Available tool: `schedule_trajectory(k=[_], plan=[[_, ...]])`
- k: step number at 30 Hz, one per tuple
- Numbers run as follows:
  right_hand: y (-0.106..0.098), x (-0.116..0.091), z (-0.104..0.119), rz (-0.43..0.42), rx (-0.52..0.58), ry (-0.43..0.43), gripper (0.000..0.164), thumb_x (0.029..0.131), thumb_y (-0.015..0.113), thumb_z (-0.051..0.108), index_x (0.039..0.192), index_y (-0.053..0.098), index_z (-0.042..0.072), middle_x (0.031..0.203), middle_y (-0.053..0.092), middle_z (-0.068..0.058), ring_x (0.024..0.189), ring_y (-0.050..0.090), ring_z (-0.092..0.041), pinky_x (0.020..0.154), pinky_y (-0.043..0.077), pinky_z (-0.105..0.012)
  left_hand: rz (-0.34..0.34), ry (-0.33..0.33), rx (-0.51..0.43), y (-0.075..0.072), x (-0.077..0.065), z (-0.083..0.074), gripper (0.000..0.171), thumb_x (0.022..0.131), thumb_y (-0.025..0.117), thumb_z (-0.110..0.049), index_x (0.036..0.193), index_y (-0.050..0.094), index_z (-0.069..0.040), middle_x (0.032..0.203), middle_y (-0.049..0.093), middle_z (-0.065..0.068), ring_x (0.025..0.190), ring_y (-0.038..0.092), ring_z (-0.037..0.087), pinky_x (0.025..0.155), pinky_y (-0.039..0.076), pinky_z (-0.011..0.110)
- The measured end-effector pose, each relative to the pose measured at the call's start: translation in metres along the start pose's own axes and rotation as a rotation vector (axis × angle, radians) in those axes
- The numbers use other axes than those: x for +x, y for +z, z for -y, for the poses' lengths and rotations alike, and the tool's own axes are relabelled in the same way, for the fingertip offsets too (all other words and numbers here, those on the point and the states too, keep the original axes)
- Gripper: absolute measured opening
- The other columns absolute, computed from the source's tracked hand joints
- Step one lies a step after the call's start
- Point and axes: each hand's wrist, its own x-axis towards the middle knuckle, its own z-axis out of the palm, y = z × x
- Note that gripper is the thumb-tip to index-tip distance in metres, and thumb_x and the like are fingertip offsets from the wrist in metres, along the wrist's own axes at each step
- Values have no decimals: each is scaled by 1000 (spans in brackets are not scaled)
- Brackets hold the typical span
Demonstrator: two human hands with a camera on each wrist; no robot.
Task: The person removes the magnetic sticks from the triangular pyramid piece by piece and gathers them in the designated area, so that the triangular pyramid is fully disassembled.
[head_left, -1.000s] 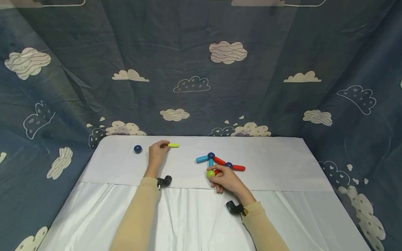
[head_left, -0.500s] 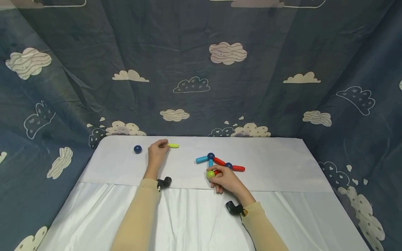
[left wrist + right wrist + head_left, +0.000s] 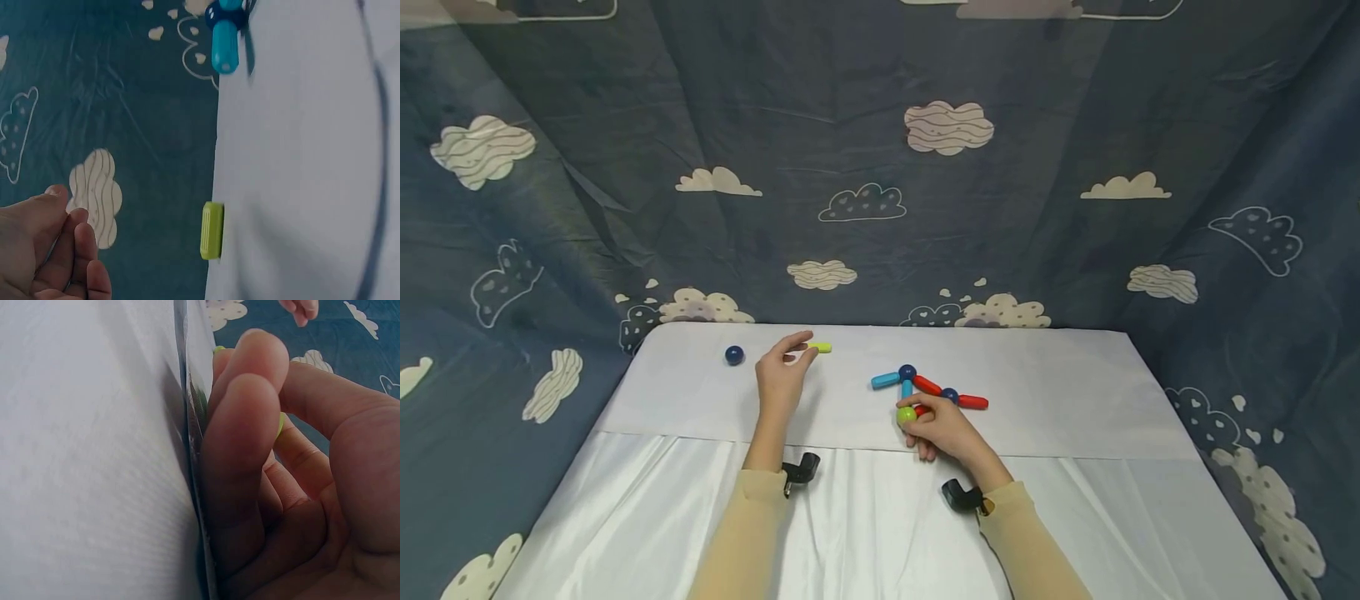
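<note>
My left hand (image 3: pixel 780 379) hovers just in front of a yellow-green stick (image 3: pixel 823 347) lying near the table's back edge. In the left wrist view the fingers hold nothing, and the stick (image 3: pixel 213 230) lies apart from them. My right hand (image 3: pixel 947 429) pinches a green ball (image 3: pixel 906 417) at the near corner of a joined toy frame. That frame has dark blue balls (image 3: pixel 907 372), light blue sticks (image 3: pixel 885 381) and red sticks (image 3: pixel 973 402). A red stick behind the right fingers is partly covered. In the right wrist view the hand hides most of the green ball.
A loose dark blue ball (image 3: pixel 734 356) lies on the white cloth (image 3: pixel 1060 367) left of my left hand. Behind the table hangs a dark blue curtain (image 3: pixel 865 250) with cloud prints.
My left hand has let go of the yellow-green stick and drawn up and back from it, its fingers spreading. The stick stays on the cloth. My right hand keeps its hold.
</note>
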Motion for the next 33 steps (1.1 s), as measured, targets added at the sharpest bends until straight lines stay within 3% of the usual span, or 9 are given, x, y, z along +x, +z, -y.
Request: schedule_trajectory(k=[5,14,18,22,27,33], plan=[[0,-1,-1,-6,0,-5,43,100,76,21,140,63,11,74,73,-8,46,59,-14,52,55,-25,60,33,-30,14,-23,1,30,92,83,-13,121,78,-11,118,80,11,112,71,30,98,50,43],[7,-5,1,44,-16,-6,41,99,76,21,137,64,11,73,74,-8,46,60,-14,51,55,-25,233,-24,24,43,-56,28,34,91,84,-14,123,76,-6,120,79,8,109,73,28,102,57,47],[6,-7,6,83,-51,-32,39,99,76,20,134,65,10,72,74,-9,44,60,-14,49,53,-24,294,-5,52,50,-59,32,37,89,84,-12,125,75,-5,121,79,11,110,73,29,106,55,50],[5,-10,11,132,-89,-38,36,99,75,20,132,65,10,71,74,-8,43,60,-13,48,52,-23,310,44,117,53,-59,33,39,87,86,-10,125,75,-5,122,78,11,109,73,28,104,55,50],[2,-15,17,190,-125,-7,34,99,75,20,131,65,12,71,75,-7,43,61,-13,47,51,-22,334,63,192,55,-59,35,36,88,86,-10,123,76,-9,115,79,7,104,71,21,97,57,41],[-7,-22,23,219,-138,-19,39,100,74,22,135,64,11,71,74,-9,44,58,-14,46,49,-23,356,60,213,56,-60,34,23,91,83,-11,114,80,-10,99,76,4,91,66,15,84,55,30]])
